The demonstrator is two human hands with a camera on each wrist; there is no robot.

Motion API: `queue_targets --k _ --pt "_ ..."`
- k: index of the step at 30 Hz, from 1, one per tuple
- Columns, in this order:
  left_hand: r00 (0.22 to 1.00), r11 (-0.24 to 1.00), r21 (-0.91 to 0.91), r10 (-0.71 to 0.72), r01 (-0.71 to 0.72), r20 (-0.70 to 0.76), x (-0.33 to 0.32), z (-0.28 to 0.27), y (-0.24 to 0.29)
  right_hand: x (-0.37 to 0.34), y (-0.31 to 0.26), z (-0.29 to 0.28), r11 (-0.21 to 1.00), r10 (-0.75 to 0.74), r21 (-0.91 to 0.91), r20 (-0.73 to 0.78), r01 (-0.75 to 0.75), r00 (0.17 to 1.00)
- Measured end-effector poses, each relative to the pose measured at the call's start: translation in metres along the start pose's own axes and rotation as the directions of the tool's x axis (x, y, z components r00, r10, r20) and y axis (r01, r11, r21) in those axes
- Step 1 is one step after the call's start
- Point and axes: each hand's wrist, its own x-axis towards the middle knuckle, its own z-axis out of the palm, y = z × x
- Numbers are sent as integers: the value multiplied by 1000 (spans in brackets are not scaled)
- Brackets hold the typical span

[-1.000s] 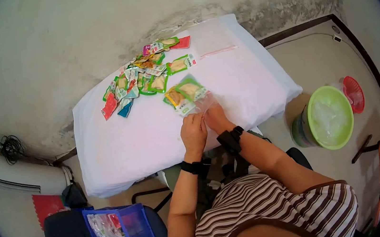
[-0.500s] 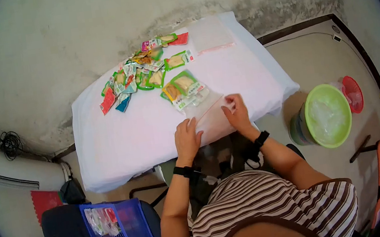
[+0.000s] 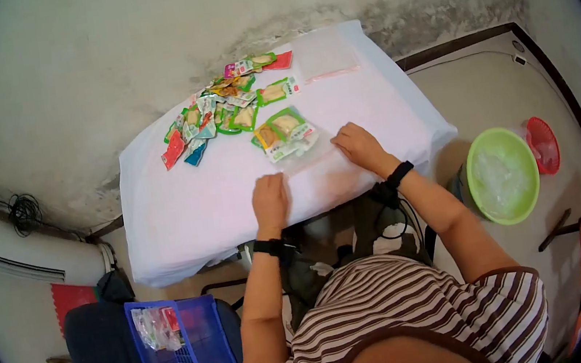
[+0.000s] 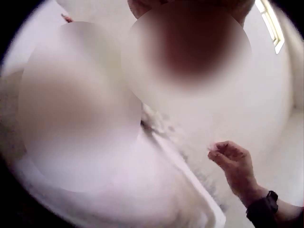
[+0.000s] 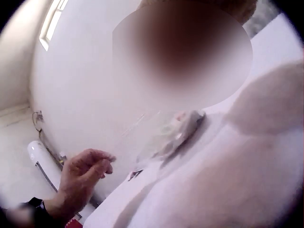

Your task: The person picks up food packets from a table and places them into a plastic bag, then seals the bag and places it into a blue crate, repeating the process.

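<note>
A clear plastic bag point(image 3: 311, 157) stretches between both hands near the table's front. Several food packets point(image 3: 285, 129), green and yellow edged, lie at its far end and look to be inside it. My left hand point(image 3: 270, 200) pinches the near left corner, fingers curled over it. At the opposite corner, my right hand point(image 3: 363, 148) pinches the edge between thumb and fingers. The right wrist view shows the bulging bag point(image 5: 173, 135) from the side, with the left hand point(image 5: 85, 175) at its edge. Blurred patches cover much of both wrist views.
A heap of mixed food packets point(image 3: 212, 115) lies at the table's back left. Flat clear bags point(image 3: 327, 55) lie at the back right of the white-covered table point(image 3: 185, 214). A green bucket point(image 3: 481, 193) and red basket point(image 3: 554, 161) stand right; a blue basket point(image 3: 205, 339) stands left.
The hands were close together at the bag's mouth, then spread apart over it. Now they pinch its two near corners, and the right hand sits farther forward than half a second ago.
</note>
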Motion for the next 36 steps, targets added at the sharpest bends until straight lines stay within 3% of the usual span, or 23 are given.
queue_targets --k 2,3,7,9,13,16,19,23,30,32,36 --pt "999 1000 10 26 -26 -39 27 -22 3 21 -6 -15 996 -51 68 -65 56 997" --pt "995 998 22 52 -51 -82 42 -33 4 32 -14 -25 984 68 172 -109 -49 992" --pt "985 997 27 80 -77 -153 83 -64 0 76 -16 -53 974 52 226 -191 -7 980" --pt "983 999 -36 27 -34 -182 96 -75 0 94 -17 -69 817 266 517 54 -255 962" --pt "995 988 -154 -38 23 -97 109 -89 -2 118 -14 -83 736 245 621 127 -270 961" --pt "986 946 -290 -164 148 -33 102 -86 -7 118 -16 -84 653 284 674 205 -346 937" --pt "972 914 -332 -229 233 51 91 -78 -13 111 -14 -79 644 317 638 280 -422 906" --pt "968 920 -301 -244 251 64 82 -72 -9 99 -11 -75 681 283 614 281 -398 917" --pt "973 945 -240 -229 222 -3 76 -73 1 92 -16 -85 668 292 626 276 -401 916" --pt "989 977 -185 -124 108 -81 71 -71 1 87 -17 -87 666 276 639 269 -385 923" --pt "993 988 -137 -83 71 -84 68 -70 1 83 -21 -91 675 248 645 261 -359 933"
